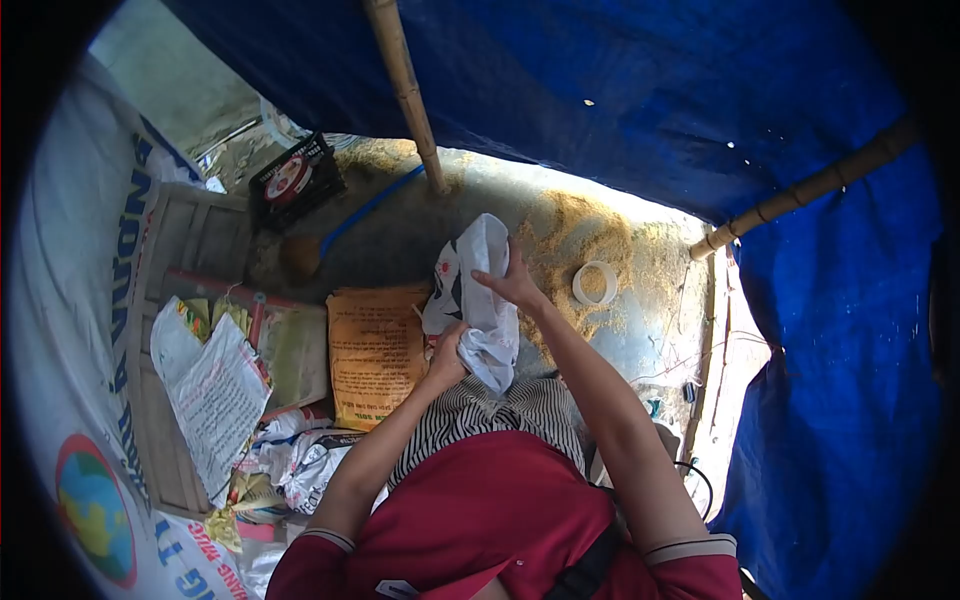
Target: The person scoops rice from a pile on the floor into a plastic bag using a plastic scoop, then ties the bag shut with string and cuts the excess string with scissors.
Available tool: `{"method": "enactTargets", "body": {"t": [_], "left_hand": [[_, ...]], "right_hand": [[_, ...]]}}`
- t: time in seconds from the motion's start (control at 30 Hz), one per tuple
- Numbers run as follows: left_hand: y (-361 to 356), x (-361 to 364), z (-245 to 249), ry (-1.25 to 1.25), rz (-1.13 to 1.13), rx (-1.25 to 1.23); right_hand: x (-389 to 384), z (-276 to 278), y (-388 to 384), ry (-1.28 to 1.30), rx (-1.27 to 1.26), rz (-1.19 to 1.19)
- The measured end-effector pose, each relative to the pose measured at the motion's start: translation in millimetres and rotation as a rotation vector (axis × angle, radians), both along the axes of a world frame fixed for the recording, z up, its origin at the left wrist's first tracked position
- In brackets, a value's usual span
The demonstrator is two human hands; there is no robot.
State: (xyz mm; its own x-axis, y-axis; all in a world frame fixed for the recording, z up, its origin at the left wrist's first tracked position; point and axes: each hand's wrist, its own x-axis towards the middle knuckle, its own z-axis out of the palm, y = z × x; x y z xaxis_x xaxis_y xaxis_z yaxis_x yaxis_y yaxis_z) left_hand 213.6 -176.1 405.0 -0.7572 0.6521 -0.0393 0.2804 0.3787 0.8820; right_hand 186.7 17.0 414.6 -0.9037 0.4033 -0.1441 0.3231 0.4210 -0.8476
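A white plastic sack [488, 260] with dark and red print is held up in front of my lap, partly crumpled. My left hand [450, 352] is closed on its lower left edge. Higher up, my right hand [513, 280] grips the sack's right side, thumb across the front. Just left of the sack lies a stack of orange printed bags [378, 350]. Whether anything is inside the sack cannot be seen.
Yellowish grain husks [570, 235] are scattered on the concrete around a white ring-shaped container [595, 284]. A black scale [298, 180] and a blue-handled broom [368, 210] are at upper left. Bamboo poles [408, 90] stand by a blue tarp [640, 80]. White printed sacks [215, 390] lie left.
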Motion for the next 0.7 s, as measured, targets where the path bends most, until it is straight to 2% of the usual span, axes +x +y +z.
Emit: {"method": "enactTargets", "body": {"t": [0.1, 0.13, 0.23, 0.3, 0.33, 0.4, 0.5, 0.6, 0.63, 0.67, 0.7], "left_hand": [[-6.6, 3.2, -16.2, -0.139, 0.066, 0.007], [-9.2, 4.3, -17.6, -0.142, 0.084, 0.007], [-10.7, 3.1, -14.8, -0.074, 0.166, 0.094], [-4.6, 0.3, -11.5, 0.215, 0.224, 0.011], [-0.8, -2.4, -14.9, 0.211, 0.227, 0.014], [5.8, -7.7, -22.1, 0.213, 0.321, 0.012], [-0.9, -12.6, -27.6, 0.149, 0.229, -0.005], [-3.5, -10.1, -33.6, 0.252, 0.148, -0.074], [-4.9, -8.2, -43.0, 0.298, 0.111, -0.105], [-5.3, -9.3, -52.8, 0.167, 0.202, 0.092], [-6.2, -11.9, -52.5, 0.168, 0.205, 0.091]], "right_hand": [[3.1, -13.1, -6.3, -0.134, -0.033, 0.02], [7.3, -21.7, -10.8, -0.071, 0.059, 0.005], [17.9, -25.2, -9.8, -0.002, 0.022, 0.16], [26.7, -3.5, -21.6, -0.095, 0.02, 0.265], [30.2, 7.5, -28.5, -0.184, 0.017, 0.363], [37.1, 5.9, -40.3, -0.144, -0.014, 0.365], [41.3, 9.9, -38.5, -0.105, -0.072, 0.378], [41.6, 16.5, -29.3, -0.155, -0.038, 0.518], [44.0, 17.0, -25.6, -0.14, -0.125, 0.539], [46.1, 17.7, -22.0, -0.122, -0.211, 0.559], [48.5, 19.1, -15.8, -0.122, -0.212, 0.563]]}}
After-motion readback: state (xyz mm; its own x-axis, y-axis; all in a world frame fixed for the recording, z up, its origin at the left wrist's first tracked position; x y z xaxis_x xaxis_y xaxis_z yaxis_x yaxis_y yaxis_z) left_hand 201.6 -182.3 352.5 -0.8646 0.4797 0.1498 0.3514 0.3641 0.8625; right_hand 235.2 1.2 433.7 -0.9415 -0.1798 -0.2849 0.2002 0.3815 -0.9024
